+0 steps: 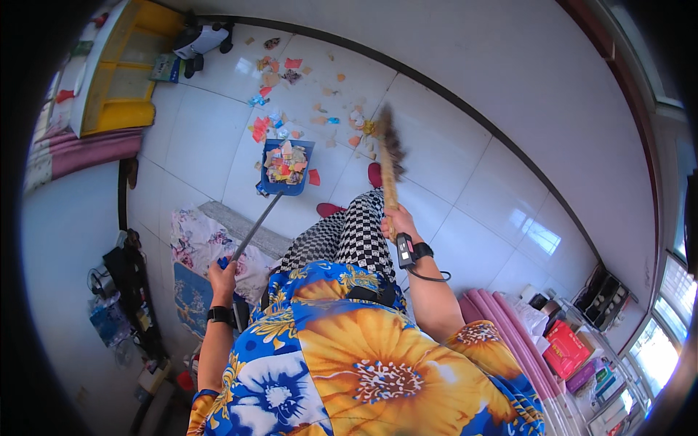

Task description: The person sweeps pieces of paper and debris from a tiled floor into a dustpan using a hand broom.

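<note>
My left hand (222, 280) grips the top of the grey handle of a long-handled dustpan (295, 189). Its blue pan rests on the tiled floor, heaped with torn paper scraps (285, 162). In my right hand (402, 222) is a short broom (388, 171) with a straw-coloured handle. The dark bristles point away from me and look blurred. Close to the bristles lie crumpled yellow paper and small pale scraps (357, 121). More litter, with red paper pieces (260, 129) and blue wrappers (257, 100), is scattered beyond the pan.
A yellow-edged cabinet (128, 114) stands at the far left near a grey-and-black appliance (200, 42). A wall with dark skirting (447, 101) bounds the floor. Flowered fabric (202, 234) lies left of my legs. At right are pink curtain folds (504, 321) and a loaded shelf rack (594, 376).
</note>
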`<state>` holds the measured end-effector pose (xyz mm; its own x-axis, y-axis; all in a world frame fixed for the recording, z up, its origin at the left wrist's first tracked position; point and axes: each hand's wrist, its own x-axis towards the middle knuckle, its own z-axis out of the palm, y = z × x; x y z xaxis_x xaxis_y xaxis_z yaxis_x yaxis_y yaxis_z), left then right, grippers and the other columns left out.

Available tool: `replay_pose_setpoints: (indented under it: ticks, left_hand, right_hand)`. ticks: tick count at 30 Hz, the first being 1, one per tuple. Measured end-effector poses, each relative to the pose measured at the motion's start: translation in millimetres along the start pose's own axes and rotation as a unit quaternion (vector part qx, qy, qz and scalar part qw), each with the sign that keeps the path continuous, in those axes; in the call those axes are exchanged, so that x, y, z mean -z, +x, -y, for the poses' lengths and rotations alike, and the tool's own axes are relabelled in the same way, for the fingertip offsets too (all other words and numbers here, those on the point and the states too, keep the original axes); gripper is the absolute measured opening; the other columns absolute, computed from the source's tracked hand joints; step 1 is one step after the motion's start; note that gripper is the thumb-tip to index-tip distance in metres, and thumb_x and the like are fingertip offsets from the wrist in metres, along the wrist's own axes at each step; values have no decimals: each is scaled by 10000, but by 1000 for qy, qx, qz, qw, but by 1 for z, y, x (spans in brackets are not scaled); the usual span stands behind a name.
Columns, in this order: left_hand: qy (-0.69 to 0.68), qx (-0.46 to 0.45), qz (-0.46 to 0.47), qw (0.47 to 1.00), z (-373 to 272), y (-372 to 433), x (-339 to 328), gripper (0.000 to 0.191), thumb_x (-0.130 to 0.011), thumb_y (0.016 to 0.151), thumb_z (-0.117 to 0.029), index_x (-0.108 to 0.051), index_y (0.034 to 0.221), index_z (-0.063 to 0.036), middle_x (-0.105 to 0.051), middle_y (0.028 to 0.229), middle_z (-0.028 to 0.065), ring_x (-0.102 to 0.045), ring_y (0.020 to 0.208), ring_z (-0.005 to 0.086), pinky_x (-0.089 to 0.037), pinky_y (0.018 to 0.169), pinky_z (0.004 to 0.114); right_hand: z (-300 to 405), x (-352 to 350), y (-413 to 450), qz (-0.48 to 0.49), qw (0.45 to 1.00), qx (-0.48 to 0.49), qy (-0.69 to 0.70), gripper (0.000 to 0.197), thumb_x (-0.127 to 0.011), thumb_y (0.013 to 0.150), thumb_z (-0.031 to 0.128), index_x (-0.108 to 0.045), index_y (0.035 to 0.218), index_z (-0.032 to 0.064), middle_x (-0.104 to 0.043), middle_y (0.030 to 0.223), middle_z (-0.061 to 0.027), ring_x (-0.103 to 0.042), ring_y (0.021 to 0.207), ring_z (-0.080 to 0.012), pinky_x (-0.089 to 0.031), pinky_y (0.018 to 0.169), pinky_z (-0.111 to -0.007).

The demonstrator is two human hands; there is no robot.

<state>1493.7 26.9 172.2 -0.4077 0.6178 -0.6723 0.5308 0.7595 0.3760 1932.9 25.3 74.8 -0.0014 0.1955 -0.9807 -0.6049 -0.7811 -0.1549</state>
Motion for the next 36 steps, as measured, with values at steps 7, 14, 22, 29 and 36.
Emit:
replay_pose_setpoints:
  ticks: [7, 14, 22, 29, 36]
  left_hand:
    - [-62, 54, -35, 996, -24, -22, -24, 172, -595, 710, -116, -581, 814, 21, -543, 601, 31, -472, 489, 87, -350, 425, 241]
    - [-69, 64, -44, 995, -20, -25, -36, 169, -598, 723, -133, -588, 826, 0, -518, 583, 4, -413, 426, 59, -292, 373, 218]
    - [-66, 105, -81, 989, -21, -44, -38, 231, -600, 723, -137, -574, 896, 14, -540, 613, 24, -432, 423, 81, -323, 380, 224]
    - [-117, 183, -90, 972, -46, -76, -48, 250, -592, 729, -143, -564, 926, 8, -541, 625, 27, -439, 431, 81, -327, 378, 219]
    - [-182, 197, -137, 954, -26, -90, -51, 255, -602, 720, -122, -561, 911, 43, -555, 652, 42, -509, 547, 105, -396, 506, 232]
  right_hand:
    - [75, 30, -39, 68, 993, 11, -97, 427, -522, 796, 108, -381, 1195, 168, -445, 578, -40, -419, 388, -116, -335, 315, -243]
    - [108, 165, -74, -158, 981, 52, -105, 481, -524, 779, 100, -360, 1214, 226, -440, 541, -55, -439, 372, -147, -332, 287, -270]
    - [200, 233, 44, -29, 991, 55, 118, 216, -502, 763, 172, -387, 609, 73, -398, 415, -72, -397, 312, -187, -338, 280, -292]
    - [202, 2, 96, -60, 988, 52, -130, 188, -443, 814, 183, -412, 723, 21, -402, 455, -65, -368, 308, -156, -285, 268, -269]
    - [156, -109, 63, 34, 958, -13, -285, 252, -493, 773, 74, -400, 999, 136, -427, 571, -63, -429, 401, -142, -343, 300, -257]
